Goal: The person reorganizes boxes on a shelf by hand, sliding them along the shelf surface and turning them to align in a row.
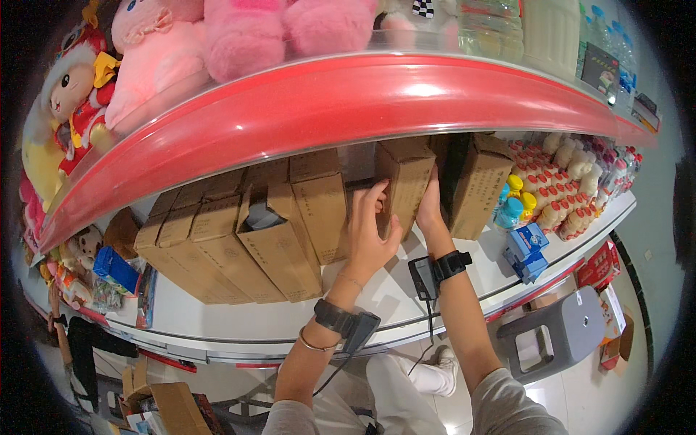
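Observation:
A brown cardboard box (410, 170) stands upright on the white shelf, between my two hands. My left hand (372, 228) is at its left side, fingers bent round the edge and thumb against the front. Along the box's right side lies my right hand (431, 205), its fingers partly hidden behind the edge. Both hands clasp the box from its sides. To the left stands another closed box (319, 206), then an open-topped box (283, 243) with something grey inside. On the right, past a dark gap, is one more box (481, 188).
A red shelf edge (348, 98) curves above my hands, with pink plush toys (243, 43) on top. Several small bottles (569, 196) and blue cartons (526, 252) stand to the right. A grey stool (558, 333) is below. Another person's dark-clothed leg (98, 351) shows lower left.

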Motion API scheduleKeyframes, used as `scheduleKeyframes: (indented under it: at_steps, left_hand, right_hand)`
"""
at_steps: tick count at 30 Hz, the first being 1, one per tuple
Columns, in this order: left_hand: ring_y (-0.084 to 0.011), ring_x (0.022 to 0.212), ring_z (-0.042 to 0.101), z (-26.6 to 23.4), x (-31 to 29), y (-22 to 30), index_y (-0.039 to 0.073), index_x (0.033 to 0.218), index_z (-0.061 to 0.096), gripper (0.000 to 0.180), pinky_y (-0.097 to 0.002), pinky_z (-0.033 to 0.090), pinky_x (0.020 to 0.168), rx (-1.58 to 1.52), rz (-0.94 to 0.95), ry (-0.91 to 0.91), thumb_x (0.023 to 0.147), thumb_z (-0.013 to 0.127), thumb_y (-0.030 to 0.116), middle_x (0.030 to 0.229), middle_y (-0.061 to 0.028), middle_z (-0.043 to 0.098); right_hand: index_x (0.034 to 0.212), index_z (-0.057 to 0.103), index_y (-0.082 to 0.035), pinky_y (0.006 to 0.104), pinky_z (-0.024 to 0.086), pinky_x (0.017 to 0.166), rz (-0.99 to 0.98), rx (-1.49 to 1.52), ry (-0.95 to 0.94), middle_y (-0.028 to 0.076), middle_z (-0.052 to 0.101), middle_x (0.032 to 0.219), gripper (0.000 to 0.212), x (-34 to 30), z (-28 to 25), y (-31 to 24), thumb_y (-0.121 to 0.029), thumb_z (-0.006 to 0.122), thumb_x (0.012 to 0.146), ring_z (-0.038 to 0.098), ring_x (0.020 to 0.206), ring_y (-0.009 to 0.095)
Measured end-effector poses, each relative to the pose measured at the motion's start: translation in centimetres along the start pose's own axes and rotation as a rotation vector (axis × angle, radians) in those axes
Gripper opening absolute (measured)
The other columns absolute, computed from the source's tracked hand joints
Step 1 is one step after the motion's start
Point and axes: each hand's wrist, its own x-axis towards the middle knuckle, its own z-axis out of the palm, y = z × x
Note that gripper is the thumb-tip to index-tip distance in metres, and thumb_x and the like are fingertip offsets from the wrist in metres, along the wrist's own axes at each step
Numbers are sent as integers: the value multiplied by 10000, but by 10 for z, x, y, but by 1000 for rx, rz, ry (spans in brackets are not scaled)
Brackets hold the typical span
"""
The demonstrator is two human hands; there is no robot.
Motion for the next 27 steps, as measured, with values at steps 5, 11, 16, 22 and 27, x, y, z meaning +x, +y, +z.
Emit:
scheduleKeyframes:
  at_steps: [5,11,16,22,27]
  left_hand:
    - [-270,981,447,0,0,9,48,1199,440,559,-348,403,844,112,113,37,687,665,54,1095,-146,401]
    - [-352,1126,345,-1,0,8,81,1235,380,707,-454,312,963,294,254,70,640,751,165,1224,-191,311]
    - [-393,1188,305,5,-6,0,76,1265,322,792,-470,272,999,201,230,83,621,771,187,1284,-234,272]
    - [-402,1209,294,4,-7,-4,37,1301,284,813,-458,256,1016,197,185,91,650,752,172,1302,-258,268]
    - [-412,1270,251,-2,0,5,14,1361,250,753,-449,218,1051,221,150,44,743,665,127,1384,-279,214]
  right_hand:
    - [1220,480,-55,350,438,881,222,29,-99,96,555,1157,560,1,-17,8,-479,258,928,540,1032,228]
    - [1243,459,-17,375,477,877,357,71,-242,163,538,1195,575,5,-18,10,-447,244,927,569,1023,272]
    - [1218,485,-43,355,465,878,384,79,-359,113,565,1164,556,-3,-9,4,-461,256,931,562,1034,249]
    - [1214,488,-35,341,444,894,386,-13,-256,111,556,1166,519,-7,-3,7,-423,274,944,551,1038,234]
    - [1192,496,-17,328,428,885,290,-87,-211,116,559,1134,496,-5,1,5,-400,296,950,545,1004,228]
